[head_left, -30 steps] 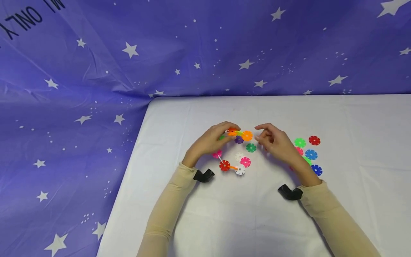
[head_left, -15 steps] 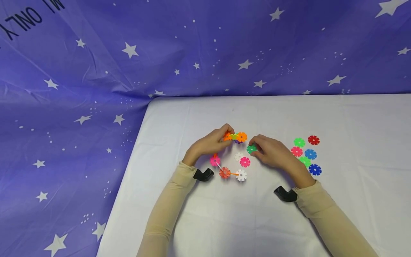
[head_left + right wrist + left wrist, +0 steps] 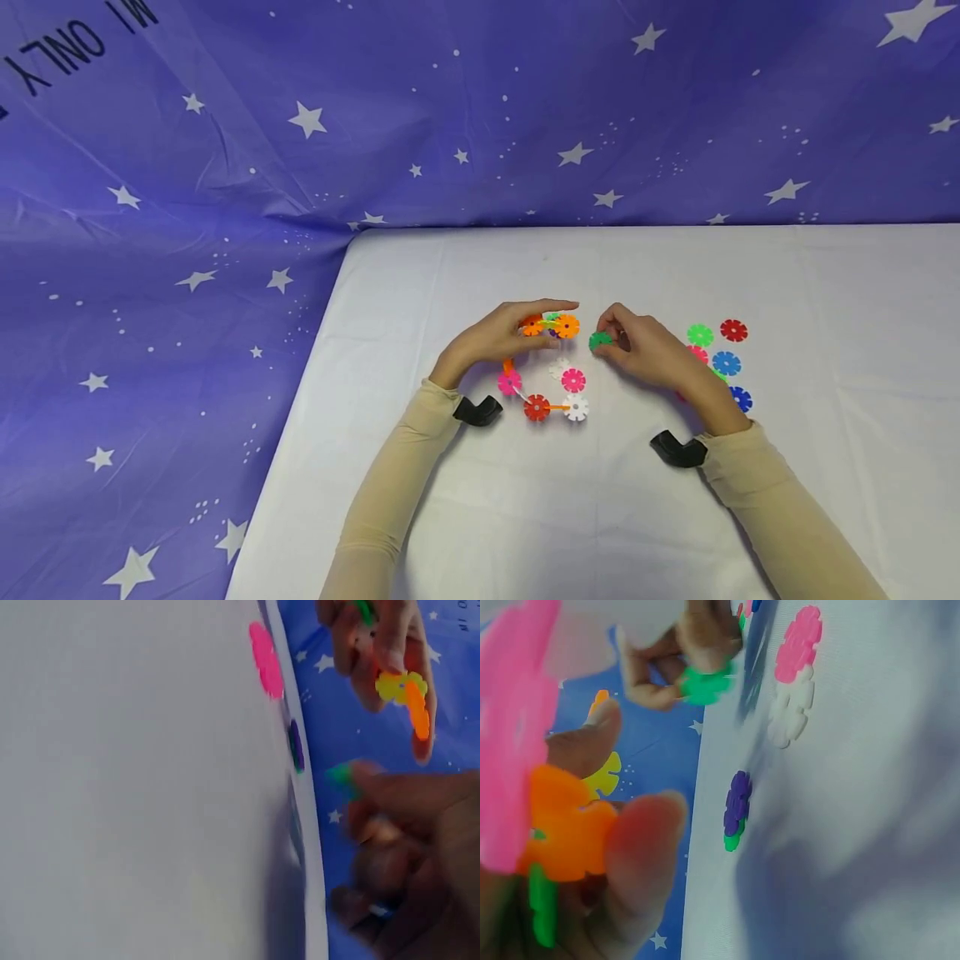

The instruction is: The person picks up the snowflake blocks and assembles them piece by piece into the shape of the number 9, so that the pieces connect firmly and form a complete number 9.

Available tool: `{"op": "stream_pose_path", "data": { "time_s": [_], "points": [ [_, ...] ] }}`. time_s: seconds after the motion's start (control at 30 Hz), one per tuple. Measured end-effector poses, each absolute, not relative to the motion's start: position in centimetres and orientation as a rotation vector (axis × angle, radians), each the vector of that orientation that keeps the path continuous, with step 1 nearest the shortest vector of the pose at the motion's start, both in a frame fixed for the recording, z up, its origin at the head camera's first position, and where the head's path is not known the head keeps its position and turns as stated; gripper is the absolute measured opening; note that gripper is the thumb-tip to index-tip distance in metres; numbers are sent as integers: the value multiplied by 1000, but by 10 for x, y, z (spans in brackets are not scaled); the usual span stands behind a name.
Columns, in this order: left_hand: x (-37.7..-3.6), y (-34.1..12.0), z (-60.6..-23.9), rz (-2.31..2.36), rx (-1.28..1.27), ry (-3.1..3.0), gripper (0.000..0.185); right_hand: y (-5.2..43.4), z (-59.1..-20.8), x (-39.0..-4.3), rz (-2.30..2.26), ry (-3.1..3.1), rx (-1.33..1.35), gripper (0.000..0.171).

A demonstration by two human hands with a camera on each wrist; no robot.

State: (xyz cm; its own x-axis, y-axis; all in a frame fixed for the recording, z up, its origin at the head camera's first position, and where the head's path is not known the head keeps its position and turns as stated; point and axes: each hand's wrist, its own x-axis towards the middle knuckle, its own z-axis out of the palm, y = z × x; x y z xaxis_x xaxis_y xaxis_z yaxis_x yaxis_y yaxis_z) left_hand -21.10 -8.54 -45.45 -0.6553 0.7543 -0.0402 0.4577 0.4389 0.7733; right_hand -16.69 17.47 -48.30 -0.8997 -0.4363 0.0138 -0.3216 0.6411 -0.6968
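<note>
two hands work over the white table [image 3: 465, 517], under a purple starred backdrop [image 3: 225, 167] that rises beyond them. largest of the pieces is the linked chain [image 3: 537, 407] of snowflake discs, curving from the left hand [image 3: 495, 337] toward the person's body: an orange and yellow end pinched at the fingertips, then pink, red and white discs lying on the cloth. the left hand grips that orange end [image 3: 562, 825], thumb and fingers curled round it. the right hand [image 3: 645, 350] pinches a single green disc [image 3: 599, 341], held just beside the chain's orange tip but not touching it. half a second ago that green disc lay on the cloth under the right fingers; now it is lifted and turned toward the chain, so picking it up looks done and the joining is not yet made. loose pink and white discs [image 3: 572, 379] lie between the hands, a little toward the person. beyond the right hand's outer side sits a scatter of spare discs [image 3: 726, 362], green, red and blue.
</note>
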Motion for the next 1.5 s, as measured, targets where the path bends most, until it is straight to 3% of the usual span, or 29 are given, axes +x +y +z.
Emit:
{"op": "stream_pose_path", "data": {
  "time_s": [0.17, 0.4, 1.5],
  "points": [
    [-212, -85, -454, 1082, 1038, 2341, 45, 176, -474, -165, -1361, 2703, -772, 34],
    [-211, -86, -451, 1112, 999, 2362, 44, 168, -465, -161, -1532, 2670, -1006, 39],
    [-208, -83, -448, 1184, 951, 2384, 37, 159, -462, -158, -1685, 2681, -1191, 40]
  ]
}}
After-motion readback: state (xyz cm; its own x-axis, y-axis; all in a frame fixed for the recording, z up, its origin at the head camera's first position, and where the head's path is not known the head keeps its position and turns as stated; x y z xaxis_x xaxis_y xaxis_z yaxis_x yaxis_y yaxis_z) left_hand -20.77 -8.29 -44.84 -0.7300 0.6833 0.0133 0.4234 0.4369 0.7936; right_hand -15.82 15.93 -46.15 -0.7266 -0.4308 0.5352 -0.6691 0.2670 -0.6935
